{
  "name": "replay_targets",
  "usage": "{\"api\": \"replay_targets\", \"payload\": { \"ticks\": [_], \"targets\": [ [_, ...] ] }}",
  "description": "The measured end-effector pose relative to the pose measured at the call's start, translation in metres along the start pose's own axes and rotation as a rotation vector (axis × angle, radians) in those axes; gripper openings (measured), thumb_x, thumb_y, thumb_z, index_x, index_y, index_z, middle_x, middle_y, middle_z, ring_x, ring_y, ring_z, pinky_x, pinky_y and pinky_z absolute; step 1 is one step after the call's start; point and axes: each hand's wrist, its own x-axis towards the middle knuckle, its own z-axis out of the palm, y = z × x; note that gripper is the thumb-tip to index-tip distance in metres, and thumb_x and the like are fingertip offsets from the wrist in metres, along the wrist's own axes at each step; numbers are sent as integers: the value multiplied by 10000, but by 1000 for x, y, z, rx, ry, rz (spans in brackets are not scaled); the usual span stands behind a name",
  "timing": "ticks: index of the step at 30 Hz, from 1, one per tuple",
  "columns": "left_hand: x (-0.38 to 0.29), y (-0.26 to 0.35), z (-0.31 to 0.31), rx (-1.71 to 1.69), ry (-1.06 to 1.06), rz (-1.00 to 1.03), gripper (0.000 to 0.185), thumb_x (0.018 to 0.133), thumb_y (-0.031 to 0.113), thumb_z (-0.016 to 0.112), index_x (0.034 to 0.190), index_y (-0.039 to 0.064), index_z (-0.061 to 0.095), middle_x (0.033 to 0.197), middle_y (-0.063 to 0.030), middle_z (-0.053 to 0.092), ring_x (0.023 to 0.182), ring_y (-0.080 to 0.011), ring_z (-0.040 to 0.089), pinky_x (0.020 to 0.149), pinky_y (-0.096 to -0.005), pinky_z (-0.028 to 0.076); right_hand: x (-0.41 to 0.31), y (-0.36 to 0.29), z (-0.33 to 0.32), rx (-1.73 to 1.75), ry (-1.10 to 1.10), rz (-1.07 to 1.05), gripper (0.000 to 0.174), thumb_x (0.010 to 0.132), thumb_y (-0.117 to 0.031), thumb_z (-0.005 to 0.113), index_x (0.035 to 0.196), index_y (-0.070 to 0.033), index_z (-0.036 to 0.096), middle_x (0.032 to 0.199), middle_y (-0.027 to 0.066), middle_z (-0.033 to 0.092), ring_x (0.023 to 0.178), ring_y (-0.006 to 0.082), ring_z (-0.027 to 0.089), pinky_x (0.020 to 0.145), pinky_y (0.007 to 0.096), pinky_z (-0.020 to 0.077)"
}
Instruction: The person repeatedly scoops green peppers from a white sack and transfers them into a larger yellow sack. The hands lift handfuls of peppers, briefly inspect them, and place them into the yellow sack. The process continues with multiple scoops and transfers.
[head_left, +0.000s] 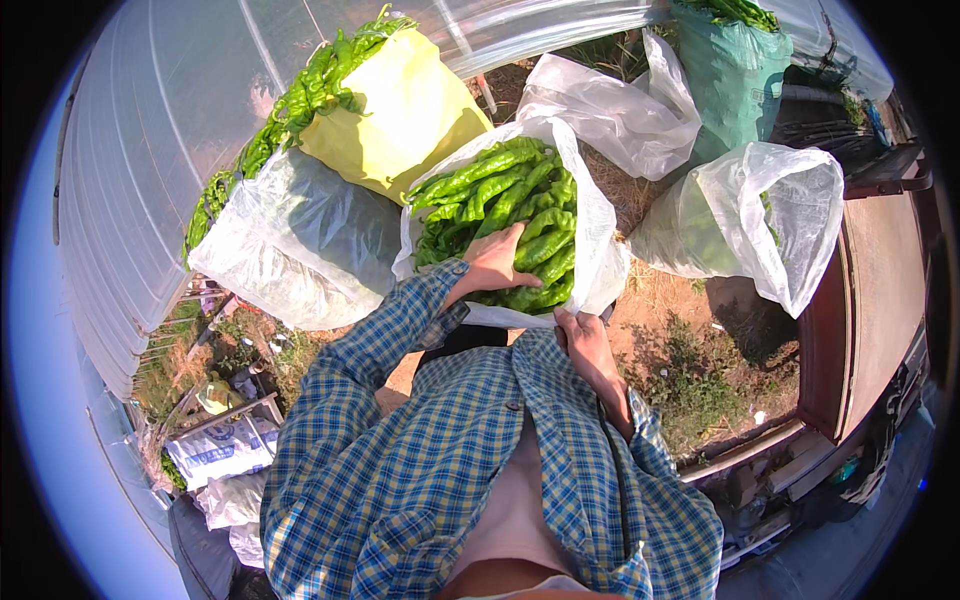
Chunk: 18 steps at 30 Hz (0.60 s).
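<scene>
Directly before me stands a white plastic sack (600, 217) full of long green peppers (502, 184), its mouth spread wide. My left hand (496, 261) rests on top of the peppers, thumb and forefinger apart; its other fingers are partly hidden. At the sack's near right rim, my right hand (589, 341) pinches the plastic between thumb and fingers. Many peppers in the sack lie roughly side by side, pointing up and to the right.
A yellow sack (405, 105) and a white sack (300, 232), peppers at their mouths, lean on plastic sheeting (202, 82). Rightward are a crumpled clear bag (607, 112), a green woven sack (739, 82), an open translucent sack (720, 210) and a wooden board (885, 300).
</scene>
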Motion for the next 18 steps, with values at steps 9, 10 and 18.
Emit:
{"api": "replay_targets", "payload": {
  "ticks": [9, 10, 18],
  "targets": [
    [-19, -31, 38, 4, -59, 180, 1239, 635, 509, 850, 1531, -24, 181, 1360, -272, 504, 1168, -402, 575, 952, -459, 502, -11, -16, 18, 56, 158, 310, 424, 986, -308, 520, 662, -40, 576, 556, -20, 493, 486, 96, 408, 480, 277, 298],
    [-18, -33, 43, 17, -98, 178, 1275, 626, 498, 865, 1522, -72, 159, 1333, -279, 514, 1156, -420, 571, 944, -450, 506, -10, -15, 15, 9, 180, 302, 440, 980, -308, 527, 670, -7, 607, 563, 19, 541, 503, 115, 469, 493, 295, 351],
    [-23, -60, 29, 206, -4, 222, 948, 715, 529, 799, 1359, -73, 449, 1185, -201, 562, 1111, -335, 566, 846, -403, 530, 57, -109, -8, -768, 295, -198, 331, 874, -335, 669, 797, -15, 707, 715, 212, 665, 678, 388, 668, 637, 437, 518]
  ]
}}
